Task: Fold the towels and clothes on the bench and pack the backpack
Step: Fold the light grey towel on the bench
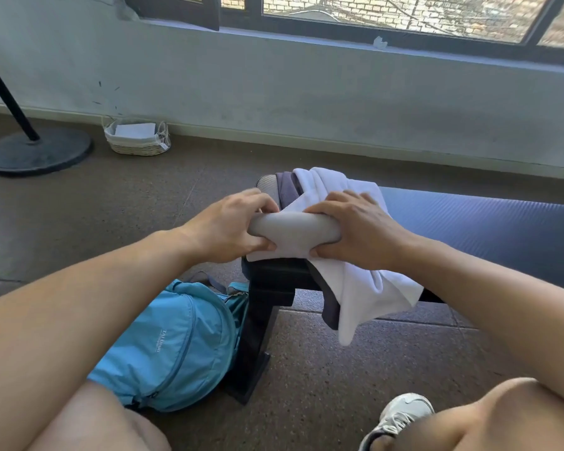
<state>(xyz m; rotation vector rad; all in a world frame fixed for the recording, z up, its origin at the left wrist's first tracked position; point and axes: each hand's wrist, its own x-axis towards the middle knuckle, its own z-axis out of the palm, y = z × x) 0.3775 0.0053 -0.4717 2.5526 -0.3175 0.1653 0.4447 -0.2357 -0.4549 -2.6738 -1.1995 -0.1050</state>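
A grey towel (292, 227) lies rolled into a tight cylinder at the near end of the black bench (476, 222). My left hand (228, 226) grips the roll's left end, and my right hand (355, 229) grips its right end, thumbs underneath. Under the roll a white garment (365, 288) drapes over the bench edge, with a dark purple-grey garment (287, 190) beneath it. A light blue backpack (176, 346) lies on the floor against the bench leg, zipped as far as I can see.
A wicker basket (137, 139) with white paper stands by the wall at the back left, beside a round black stand base (36, 151). My knees and a white sneaker (401, 418) fill the bottom edge. Brown floor surrounds the bench.
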